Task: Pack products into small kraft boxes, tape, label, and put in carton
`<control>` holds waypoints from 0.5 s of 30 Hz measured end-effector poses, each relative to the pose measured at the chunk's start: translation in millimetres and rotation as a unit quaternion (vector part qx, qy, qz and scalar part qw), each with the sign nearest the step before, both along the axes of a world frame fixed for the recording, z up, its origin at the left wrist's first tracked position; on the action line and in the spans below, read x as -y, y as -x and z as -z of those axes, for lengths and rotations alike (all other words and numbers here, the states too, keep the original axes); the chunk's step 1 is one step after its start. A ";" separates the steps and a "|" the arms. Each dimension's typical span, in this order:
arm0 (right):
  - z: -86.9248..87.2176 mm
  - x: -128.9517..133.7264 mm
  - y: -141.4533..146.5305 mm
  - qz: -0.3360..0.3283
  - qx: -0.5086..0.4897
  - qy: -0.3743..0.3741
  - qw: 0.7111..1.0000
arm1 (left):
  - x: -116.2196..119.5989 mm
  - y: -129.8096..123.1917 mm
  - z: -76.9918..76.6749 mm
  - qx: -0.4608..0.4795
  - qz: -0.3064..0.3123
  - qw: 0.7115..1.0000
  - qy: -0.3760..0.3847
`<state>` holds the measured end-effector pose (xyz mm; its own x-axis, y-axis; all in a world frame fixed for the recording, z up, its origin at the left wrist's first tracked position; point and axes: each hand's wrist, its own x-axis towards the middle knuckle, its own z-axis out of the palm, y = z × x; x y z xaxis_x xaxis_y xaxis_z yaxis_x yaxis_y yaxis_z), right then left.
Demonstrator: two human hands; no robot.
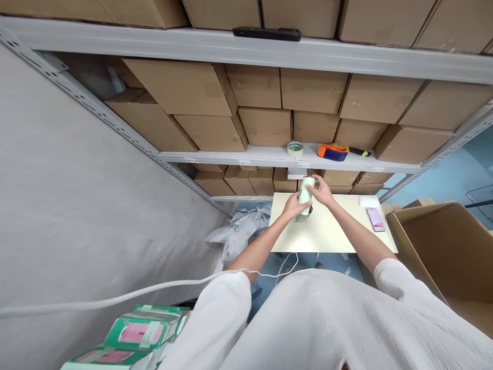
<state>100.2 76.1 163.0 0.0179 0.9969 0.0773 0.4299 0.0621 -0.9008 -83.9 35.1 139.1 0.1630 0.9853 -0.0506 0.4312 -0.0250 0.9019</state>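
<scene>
Between my two hands is a pale green tumbler-like cylinder (306, 190), held slightly tilted over the table. My left hand (295, 206) is wrapped around its lower side, thumb across the front. Up near its dark-rimmed top, my right hand (321, 192) grips it with thumb and fingers. Directly below the cylinder, a small green and pink box (303, 217) shows in part; my left hand hides some of it, and I cannot tell whether the two touch.
The cream table (327, 234) has a purple phone (375, 219) at its right. A large open carton (427, 241) stands beside it. Shelves ahead hold cardboard boxes, a tape roll (295, 149) and an orange-blue tape dispenser (333, 152). A white cable (154, 289) crosses at left, above green boxes (134, 333).
</scene>
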 end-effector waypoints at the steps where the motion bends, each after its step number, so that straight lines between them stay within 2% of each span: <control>1: 1.0 -0.5 -0.4 0.002 -0.002 0.003 1.000 | -1.2 -0.1 0.1 -0.003 -0.004 1.000 0.003; 5: 5.4 -6.1 -7.2 0.006 -0.055 0.052 0.997 | -6.6 1.2 4.7 0.091 -0.013 0.995 0.044; 9: 5.9 -12.5 -14.5 0.019 -0.090 0.066 0.994 | -9.2 2.4 7.6 0.206 0.031 0.976 0.068; 13: -0.3 -12.7 -15.2 -0.059 -0.158 0.065 0.984 | -7.8 3.3 4.6 0.238 0.083 0.965 0.069; 15: -4.4 -11.1 -13.3 -0.074 -0.183 0.071 0.978 | -7.2 2.7 2.7 0.239 0.090 0.964 0.077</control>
<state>113.5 87.2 167.4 -0.1277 0.9907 -0.0466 0.0735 -0.0374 -0.9966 -86.7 42.3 136.4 0.3721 0.9254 -0.0714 -0.0334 0.0903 0.9954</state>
